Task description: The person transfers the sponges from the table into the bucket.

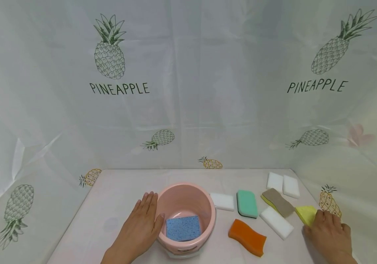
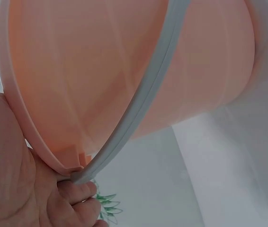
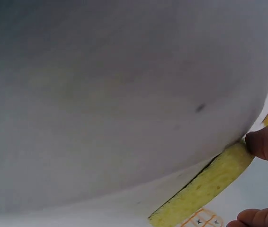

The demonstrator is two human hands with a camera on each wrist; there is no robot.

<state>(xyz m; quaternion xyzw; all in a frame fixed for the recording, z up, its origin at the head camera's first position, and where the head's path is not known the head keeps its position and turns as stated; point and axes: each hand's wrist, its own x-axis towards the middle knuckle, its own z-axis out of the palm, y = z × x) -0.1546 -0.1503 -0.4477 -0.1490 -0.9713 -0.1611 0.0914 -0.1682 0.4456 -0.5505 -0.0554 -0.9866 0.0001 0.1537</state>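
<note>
The word "PINEAPPLE" stands twice on the white curtain (image 1: 188, 91), once under each large pineapple drawing, left and right.

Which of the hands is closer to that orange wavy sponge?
The right. The right hand grips a yellow sponge to the right of the orange sponge. The left hand rests against the far side of the pink bucket, which stands between them.

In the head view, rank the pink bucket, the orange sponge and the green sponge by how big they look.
1. Pink bucket, clearly largest.
2. Orange sponge.
3. Green sponge; it lies farther from the camera, so the order of these two sponges is unsure.
</note>
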